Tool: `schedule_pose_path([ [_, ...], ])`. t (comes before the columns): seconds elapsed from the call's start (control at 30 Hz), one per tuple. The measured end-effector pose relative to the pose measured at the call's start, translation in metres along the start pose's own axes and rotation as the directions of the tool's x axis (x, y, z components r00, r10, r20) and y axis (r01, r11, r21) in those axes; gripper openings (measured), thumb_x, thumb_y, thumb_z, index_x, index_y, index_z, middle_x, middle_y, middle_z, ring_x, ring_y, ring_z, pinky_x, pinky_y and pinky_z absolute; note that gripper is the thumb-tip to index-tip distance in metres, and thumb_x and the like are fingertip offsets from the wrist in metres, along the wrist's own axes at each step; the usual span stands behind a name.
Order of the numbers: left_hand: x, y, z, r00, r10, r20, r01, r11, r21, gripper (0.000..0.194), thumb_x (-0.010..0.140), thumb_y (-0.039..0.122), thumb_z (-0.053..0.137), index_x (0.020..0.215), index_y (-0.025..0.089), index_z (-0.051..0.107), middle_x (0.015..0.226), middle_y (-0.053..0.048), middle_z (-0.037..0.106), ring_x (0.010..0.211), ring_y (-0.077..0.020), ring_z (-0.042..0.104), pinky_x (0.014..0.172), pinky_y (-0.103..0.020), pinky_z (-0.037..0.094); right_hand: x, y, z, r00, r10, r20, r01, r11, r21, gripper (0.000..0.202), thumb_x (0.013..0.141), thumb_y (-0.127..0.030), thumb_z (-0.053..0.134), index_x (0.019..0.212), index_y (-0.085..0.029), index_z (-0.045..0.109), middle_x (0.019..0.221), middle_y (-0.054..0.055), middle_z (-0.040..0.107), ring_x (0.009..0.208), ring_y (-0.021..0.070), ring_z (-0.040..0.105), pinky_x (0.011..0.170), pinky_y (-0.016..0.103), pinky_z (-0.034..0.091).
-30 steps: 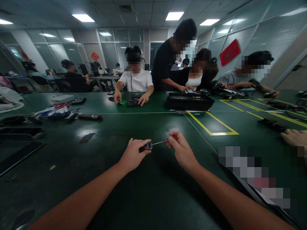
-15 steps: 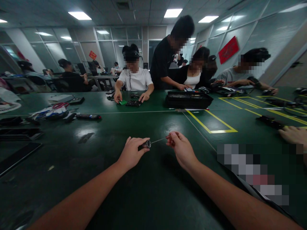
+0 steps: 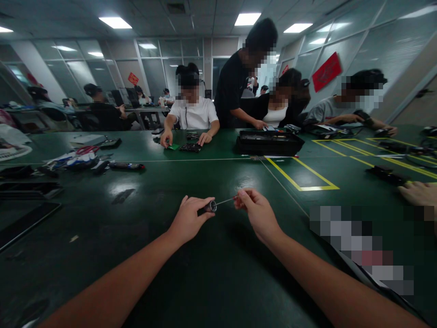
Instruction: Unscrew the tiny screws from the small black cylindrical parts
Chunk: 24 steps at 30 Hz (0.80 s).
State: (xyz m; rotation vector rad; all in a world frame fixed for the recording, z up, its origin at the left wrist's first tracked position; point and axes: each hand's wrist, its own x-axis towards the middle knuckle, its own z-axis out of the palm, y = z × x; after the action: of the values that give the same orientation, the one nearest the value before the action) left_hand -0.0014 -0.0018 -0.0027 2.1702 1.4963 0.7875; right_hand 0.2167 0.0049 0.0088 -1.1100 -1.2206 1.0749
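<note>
My left hand [image 3: 187, 218] is closed around a short dark cylinder [image 3: 207, 208], whose round, pale-rimmed open end faces right. Between the fingertips of my right hand [image 3: 257, 212] is a thin metal rod [image 3: 225, 201]. The rod slants down to the left, and its far tip reaches the cylinder's open end; how deep it goes inside I cannot tell. Both hands are held above the green table [image 3: 164, 282]. My right fingers hide the rod's near end.
Across the table a person in a white shirt [image 3: 193, 114] handles a green circuit board [image 3: 173, 147]. A black open box [image 3: 269, 143] stands right of them. Tools and cables [image 3: 80, 159] lie at left, near a black flat panel [image 3: 29, 225]. Another person's hand [image 3: 418, 193] is at far right.
My right hand has shifted slightly left, bringing its fingers a little closer to the cylinder. The left hand still holds the cylinder in nearly the same place.
</note>
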Motion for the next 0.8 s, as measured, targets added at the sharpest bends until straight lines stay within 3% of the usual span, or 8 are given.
schedule_pose_path([
  [0.17,0.001,0.001,-0.002,1.0,-0.02,-0.004,0.02,1.0,0.013,0.044,0.091,0.026,0.068,0.133,0.033,0.061,0.117,-0.001,0.07,0.114,-0.024,0.06,0.118,-0.062,0.017,-0.003,-0.01,-0.005,1.0,-0.026,-0.015,0.019,0.938,-0.347,0.046,0.086,-0.062,0.059,0.065,-0.021,0.057,0.054,-0.002,0.052,0.05,0.0141,0.047,0.051,0.028,0.035],
  [0.3,0.0,-0.002,-0.002,1.0,-0.019,-0.005,0.019,1.0,0.005,0.046,0.091,0.026,0.067,0.135,0.034,0.059,0.119,-0.001,0.07,0.116,-0.0243,0.06,0.118,-0.063,0.015,-0.004,-0.012,-0.006,0.999,-0.038,0.001,0.033,0.854,-0.519,0.058,0.087,-0.067,0.053,0.051,-0.022,0.051,0.046,-0.003,0.041,0.044,0.0124,0.037,0.047,0.029,0.026],
  [0.43,0.0,-0.004,-0.002,1.0,0.003,-0.009,-0.003,1.0,-0.007,0.044,0.091,0.026,0.067,0.135,0.032,0.061,0.117,-0.002,0.07,0.113,-0.0247,0.06,0.115,-0.058,0.027,-0.005,-0.011,-0.004,0.997,-0.072,0.018,0.069,0.817,-0.572,0.056,0.088,-0.064,0.054,0.051,-0.022,0.052,0.046,-0.003,0.041,0.045,0.0128,0.038,0.047,0.029,0.026],
  [0.57,-0.001,-0.003,-0.003,1.0,0.007,-0.014,-0.007,0.999,-0.04,0.045,0.09,0.024,0.067,0.135,0.028,0.061,0.117,-0.004,0.071,0.11,-0.0249,0.06,0.102,-0.046,0.044,-0.006,-0.013,-0.004,0.998,-0.047,0.04,0.062,0.816,-0.574,0.05,0.089,-0.064,0.054,0.061,-0.022,0.06,0.047,-0.002,0.049,0.045,0.0151,0.046,0.047,0.03,0.03],
  [0.8,-0.001,-0.002,-0.003,1.0,-0.012,-0.011,0.011,0.997,-0.07,0.044,0.09,0.023,0.066,0.134,0.028,0.062,0.12,-0.005,0.07,0.112,-0.0245,0.06,0.098,-0.043,0.047,-0.007,-0.011,-0.005,0.991,-0.069,0.112,0.114,0.875,-0.471,0.031,0.091,-0.051,0.059,0.084,-0.022,0.066,0.068,0.002,0.066,0.061,0.0197,0.062,0.057,0.031,0.043],
])
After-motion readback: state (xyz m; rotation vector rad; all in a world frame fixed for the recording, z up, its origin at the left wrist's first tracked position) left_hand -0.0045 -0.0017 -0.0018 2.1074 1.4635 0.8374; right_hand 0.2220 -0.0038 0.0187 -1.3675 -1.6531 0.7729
